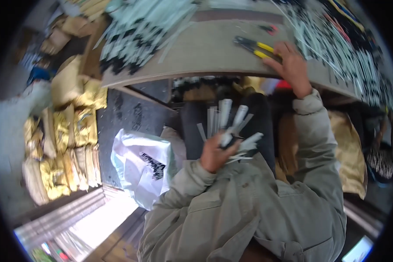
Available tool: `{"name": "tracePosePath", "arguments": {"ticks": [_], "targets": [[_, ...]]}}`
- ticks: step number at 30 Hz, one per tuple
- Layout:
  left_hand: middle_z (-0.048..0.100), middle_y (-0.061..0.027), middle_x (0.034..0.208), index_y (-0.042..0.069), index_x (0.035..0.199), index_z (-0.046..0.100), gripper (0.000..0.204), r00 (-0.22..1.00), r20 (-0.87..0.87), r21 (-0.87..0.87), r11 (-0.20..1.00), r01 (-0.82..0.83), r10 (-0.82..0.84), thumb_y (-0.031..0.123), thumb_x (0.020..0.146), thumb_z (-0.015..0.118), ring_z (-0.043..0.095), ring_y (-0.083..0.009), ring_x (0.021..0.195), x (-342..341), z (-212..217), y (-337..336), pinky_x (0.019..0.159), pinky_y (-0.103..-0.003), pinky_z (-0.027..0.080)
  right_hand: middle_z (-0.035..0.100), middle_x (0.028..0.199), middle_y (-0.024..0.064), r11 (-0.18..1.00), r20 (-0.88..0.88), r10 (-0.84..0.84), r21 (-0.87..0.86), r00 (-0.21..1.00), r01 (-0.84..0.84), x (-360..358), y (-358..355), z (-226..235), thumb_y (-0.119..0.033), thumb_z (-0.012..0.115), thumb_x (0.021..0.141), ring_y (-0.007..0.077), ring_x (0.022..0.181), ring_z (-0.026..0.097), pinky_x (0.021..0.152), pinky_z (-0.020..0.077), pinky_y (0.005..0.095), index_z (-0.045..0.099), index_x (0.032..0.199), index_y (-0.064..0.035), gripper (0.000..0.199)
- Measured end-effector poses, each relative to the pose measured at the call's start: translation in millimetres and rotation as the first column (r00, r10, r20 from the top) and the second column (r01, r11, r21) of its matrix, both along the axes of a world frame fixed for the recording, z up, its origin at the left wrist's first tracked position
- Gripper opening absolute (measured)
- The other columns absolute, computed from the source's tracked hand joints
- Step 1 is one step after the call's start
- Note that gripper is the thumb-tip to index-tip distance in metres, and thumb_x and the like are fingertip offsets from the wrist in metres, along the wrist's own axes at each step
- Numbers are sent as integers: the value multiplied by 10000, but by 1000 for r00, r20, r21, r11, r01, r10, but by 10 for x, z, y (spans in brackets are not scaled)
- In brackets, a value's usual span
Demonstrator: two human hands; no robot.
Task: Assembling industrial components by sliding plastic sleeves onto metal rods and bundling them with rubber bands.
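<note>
Over my lap, my left hand [218, 150] is closed around a loose bundle of white strips [225, 112]. The strips fan out past the fingers, and a small dark piece shows at the fingertips. On the table, my right hand [291, 65] is stretched out with thumb and fingers apart. It is at the handle ends of a pair of yellow-handled pliers [263, 49], whose dark jaws point left. Whether the fingers touch the handles is hard to make out.
A big heap of pale strips with black ends [135, 37] covers the table's left side; more strips [336, 52] lie at right. A small red-and-black item [270, 29] lies beyond the pliers. A white sack [139, 161] stands at my left, near wrapped bundles [70, 168]. The table edge [196, 73] crosses before my knees.
</note>
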State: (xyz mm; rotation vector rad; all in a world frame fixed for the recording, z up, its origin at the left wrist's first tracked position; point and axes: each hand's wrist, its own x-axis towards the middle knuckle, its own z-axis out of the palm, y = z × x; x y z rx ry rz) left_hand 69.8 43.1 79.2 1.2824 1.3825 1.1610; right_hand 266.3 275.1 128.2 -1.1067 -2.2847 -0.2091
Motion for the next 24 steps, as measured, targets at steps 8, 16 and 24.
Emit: {"name": "tracePosePath", "arguments": {"ticks": [8,16,24], "targets": [[614,-26,743,16,921,623,148,990,140,77,996,-33,22,17,774,633,550,-55,683,-83,-66,-25,578,-219,438,513,719,77,994,-95,72,-73,993,-79,-198,-102,-37,-244,609,826,205,612,511,544,429,301,513,815,-54,213],[606,-56,792,-52,1074,562,380,487,869,-50,967,250,-81,76,742,698,593,-115,728,-762,-401,-256,631,-220,474,525,1112,63,906,140,417,-138,898,-399,-382,-1348,196,-103,610,800,160,957,537,847,421,301,617,940,-58,147],[629,-60,755,-41,924,616,248,971,229,51,997,62,-72,7,699,709,584,-93,672,-535,-138,-317,615,-217,465,435,1224,-24,849,330,192,417,924,-325,-391,-1421,50,-168,595,787,118,1149,427,1038,242,414,569,1175,-189,389]]}}
